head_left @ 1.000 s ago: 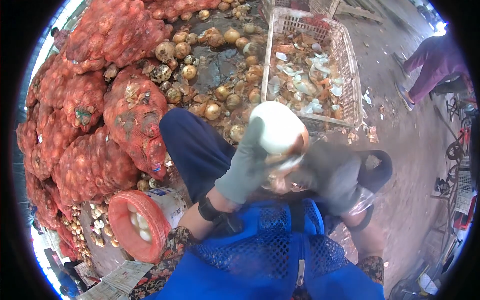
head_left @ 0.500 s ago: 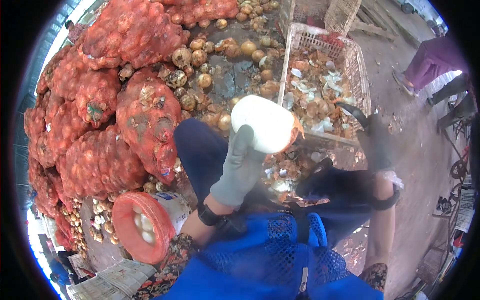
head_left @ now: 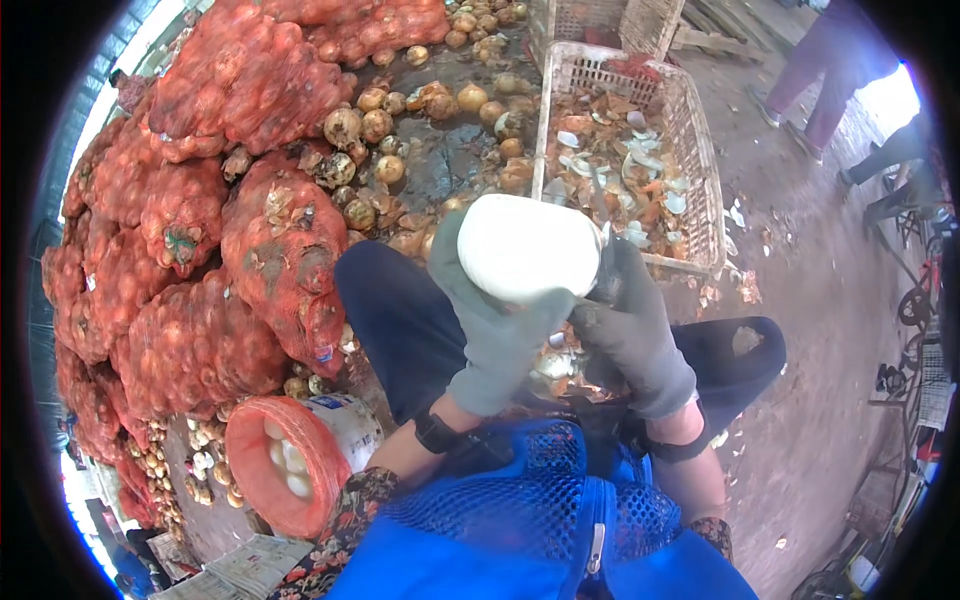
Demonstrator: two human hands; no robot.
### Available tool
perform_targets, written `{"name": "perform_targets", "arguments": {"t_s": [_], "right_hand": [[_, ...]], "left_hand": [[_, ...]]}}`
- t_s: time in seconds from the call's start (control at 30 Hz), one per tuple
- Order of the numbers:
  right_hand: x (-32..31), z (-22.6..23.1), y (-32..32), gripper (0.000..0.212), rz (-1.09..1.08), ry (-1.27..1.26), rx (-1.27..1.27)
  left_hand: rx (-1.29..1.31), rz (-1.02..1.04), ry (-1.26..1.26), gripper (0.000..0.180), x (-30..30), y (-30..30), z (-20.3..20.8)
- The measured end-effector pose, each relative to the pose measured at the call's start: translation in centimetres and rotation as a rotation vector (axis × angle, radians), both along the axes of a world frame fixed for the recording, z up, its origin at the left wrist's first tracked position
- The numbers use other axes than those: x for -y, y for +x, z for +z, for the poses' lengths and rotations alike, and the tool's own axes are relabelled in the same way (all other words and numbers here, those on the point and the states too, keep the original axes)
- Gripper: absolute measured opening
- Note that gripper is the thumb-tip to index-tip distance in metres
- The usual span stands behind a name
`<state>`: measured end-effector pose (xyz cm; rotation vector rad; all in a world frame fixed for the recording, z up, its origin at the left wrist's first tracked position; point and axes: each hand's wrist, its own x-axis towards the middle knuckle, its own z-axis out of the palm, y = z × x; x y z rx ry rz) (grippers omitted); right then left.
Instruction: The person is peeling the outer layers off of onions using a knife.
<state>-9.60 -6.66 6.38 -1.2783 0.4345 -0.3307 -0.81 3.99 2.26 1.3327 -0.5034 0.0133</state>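
A large, mostly white peeled onion (head_left: 528, 248) rests in my left hand (head_left: 500, 335), whose grey-gloved fingers curl round its left side and underside. My right hand (head_left: 635, 335), gloved in grey with dark fingers, is closed against the onion's right end. A small knife (head_left: 606, 268) is in its grip; only a dark bit shows between the fingers and the onion, the rest being hidden. Both hands meet just below the onion, above my lap. Beyond it stands a pale plastic crate (head_left: 715, 190) holding onion skins (head_left: 640, 165).
Red mesh sacks of onions (head_left: 205, 335) are piled at the left. Loose unpeeled onions (head_left: 389, 169) lie on the floor ahead. A bucket lined with red mesh (head_left: 325, 440) holds peeled onions (head_left: 292, 460) by my left side. Another person's legs (head_left: 825, 80) stand at the far right.
My right hand has swung in from the right with the knife and now touches the onion's right end. The onion stays in my left hand. The person at far right has shifted.
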Motion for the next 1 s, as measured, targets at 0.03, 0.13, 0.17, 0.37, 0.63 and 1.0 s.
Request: {"name": "perform_targets", "arguments": {"t_s": [0.03,0.13,0.17,0.37,0.63,1.0], "right_hand": [[0.2,0.3,-0.3,0.064,0.039,0.023,-0.014],[0.8,-0.2,-0.4,0.058,0.006,-0.140,0.050],[0.9,0.1,-0.3,0.058,0.001,-0.141,0.047],[0.6,-0.8,0.5,0.041,-0.097,0.042,0.033],[7.4,-1.4,1.2,0.040,-0.384,-1.038,-0.509],[3.6,0.9,-0.2,0.054,0.263,0.061,-0.139]], "left_hand": [[0.205,0.059,0.117,0.097,-0.1,0.0,0.0],[0.390,0.045,0.109,0.100,-0.3,0.0,0.6],[0.388,0.040,0.107,0.100,-0.3,0.0,0.8],[0.338,0.048,0.094,0.102,-0.8,-0.7,0.6],[-0.936,-0.534,-0.712,0.077,-1.7,1.6,0.8],[-0.460,-0.541,-0.247,0.092,-2.2,1.7,0.5]]}}
